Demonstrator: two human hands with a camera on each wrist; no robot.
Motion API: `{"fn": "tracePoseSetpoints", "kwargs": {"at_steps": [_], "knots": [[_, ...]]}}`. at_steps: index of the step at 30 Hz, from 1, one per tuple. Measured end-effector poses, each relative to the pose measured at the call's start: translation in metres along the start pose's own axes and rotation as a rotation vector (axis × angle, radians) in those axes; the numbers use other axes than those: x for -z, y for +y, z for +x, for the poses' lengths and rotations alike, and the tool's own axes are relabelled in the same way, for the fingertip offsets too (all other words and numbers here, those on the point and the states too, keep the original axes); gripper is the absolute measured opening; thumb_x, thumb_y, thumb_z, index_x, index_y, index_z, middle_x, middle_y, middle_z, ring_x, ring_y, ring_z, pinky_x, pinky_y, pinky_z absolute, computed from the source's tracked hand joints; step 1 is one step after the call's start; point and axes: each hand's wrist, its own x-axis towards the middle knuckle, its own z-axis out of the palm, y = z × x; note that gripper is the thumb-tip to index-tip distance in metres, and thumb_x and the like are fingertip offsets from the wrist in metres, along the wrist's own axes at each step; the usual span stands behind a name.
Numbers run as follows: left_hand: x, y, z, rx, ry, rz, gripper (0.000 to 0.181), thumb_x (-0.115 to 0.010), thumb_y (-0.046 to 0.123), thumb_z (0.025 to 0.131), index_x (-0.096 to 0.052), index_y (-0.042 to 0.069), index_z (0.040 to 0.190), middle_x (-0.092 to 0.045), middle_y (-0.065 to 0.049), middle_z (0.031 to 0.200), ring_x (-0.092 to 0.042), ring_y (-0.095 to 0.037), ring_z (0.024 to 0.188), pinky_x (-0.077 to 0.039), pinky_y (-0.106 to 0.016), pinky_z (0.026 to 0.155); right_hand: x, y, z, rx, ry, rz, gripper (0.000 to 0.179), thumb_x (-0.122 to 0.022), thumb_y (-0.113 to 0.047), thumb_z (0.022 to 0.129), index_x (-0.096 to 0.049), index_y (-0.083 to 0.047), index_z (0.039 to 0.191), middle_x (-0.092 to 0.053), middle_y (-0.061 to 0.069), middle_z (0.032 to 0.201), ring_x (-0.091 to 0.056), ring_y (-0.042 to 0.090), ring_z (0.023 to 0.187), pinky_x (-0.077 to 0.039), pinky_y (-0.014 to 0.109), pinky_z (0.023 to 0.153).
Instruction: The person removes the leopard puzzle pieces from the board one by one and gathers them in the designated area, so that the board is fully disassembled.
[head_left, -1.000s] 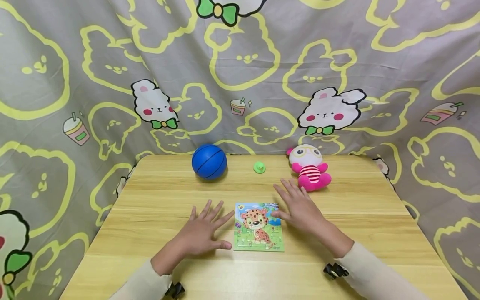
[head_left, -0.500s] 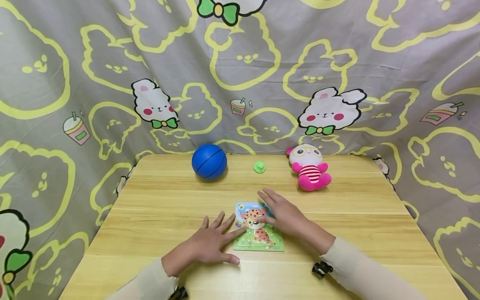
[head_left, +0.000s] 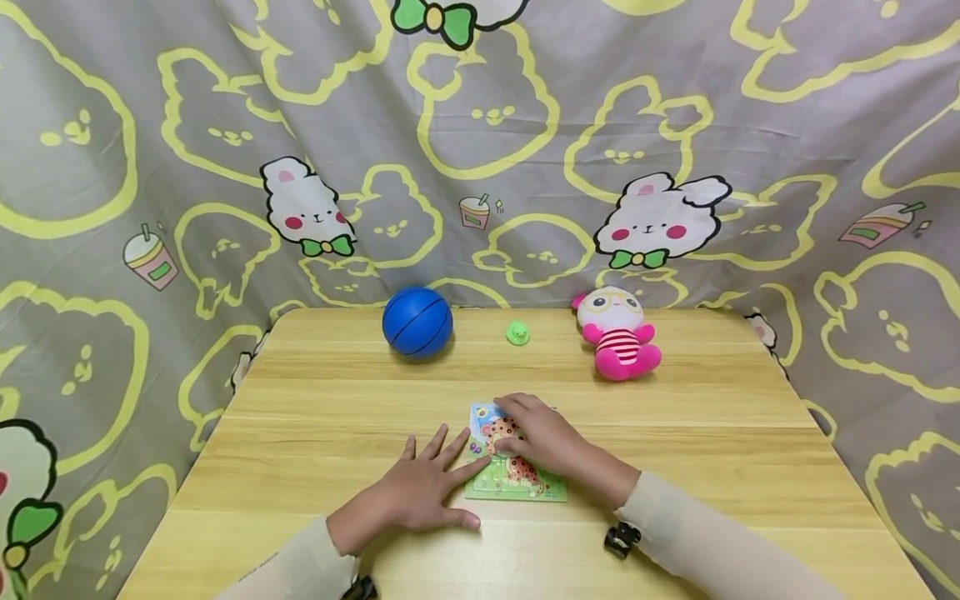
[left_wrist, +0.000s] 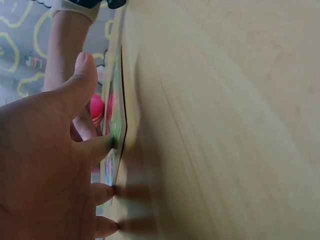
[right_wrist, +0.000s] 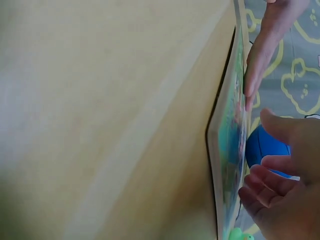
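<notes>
On table (head_left: 322,408), left grip (head_left: 416,493) touches jigsaw (head_left: 498,479); right grip (head_left: 551,437) above.

Left fingers (head_left: 465,472) splay wide while the right fingers (right_wrist: 278,183) bend loosely.

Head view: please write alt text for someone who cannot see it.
A left hand and a right hand reach over an animal puzzle on a wooden table, partly covering it. Behind it, left to right: a blue ball, a green toy, a pink soft toy, then a patterned curtain.
</notes>
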Motion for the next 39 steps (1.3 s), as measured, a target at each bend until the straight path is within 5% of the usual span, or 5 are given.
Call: {"fn": "tracePoseSetpoints", "kwargs": {"at_steps": [9, 20, 39], "knots": [[0.0, 0.004, -0.001, 0.008, 0.006, 0.025, 0.091, -0.046, 0.085, 0.087, -0.022, 0.041, 0.164, -0.01, -0.01, 0.173, -0.011, -0.047, 0.156, -0.024, -0.08, 0.11, -0.009, -0.003, 0.013, 0.001, 0.009, 0.152, 0.055, -0.08, -0.027, 0.092, -0.063, -0.007, 0.14, -0.064, 0.007, 0.129, -0.06, 0.027, 0.122, -0.05, 0.047, 0.105], [0.002, 0.005, -0.001, 0.004, -0.003, 0.017, 0.091, -0.046, 0.084, 0.088, -0.024, 0.04, 0.164, -0.011, -0.01, 0.173, -0.012, -0.047, 0.156, -0.026, -0.079, 0.109, -0.01, 0.004, 0.037, -0.029, -0.087, 0.193, 0.035, -0.079, -0.023, 0.093, -0.069, -0.015, 0.125, -0.061, 0.002, 0.114, -0.058, 0.016, 0.098, -0.051, 0.04, 0.086], [-0.001, 0.001, 0.001, -0.003, -0.008, -0.014, 0.086, -0.046, 0.081, 0.09, -0.025, 0.041, 0.164, -0.011, -0.009, 0.173, -0.01, -0.047, 0.156, -0.025, -0.08, 0.109, -0.004, 0.001, 0.046, -0.061, -0.152, 0.187, 0.031, -0.083, -0.017, 0.089, -0.071, -0.019, 0.118, -0.059, 0.002, 0.107, -0.057, 0.018, 0.097, -0.05, 0.041, 0.083]]}}
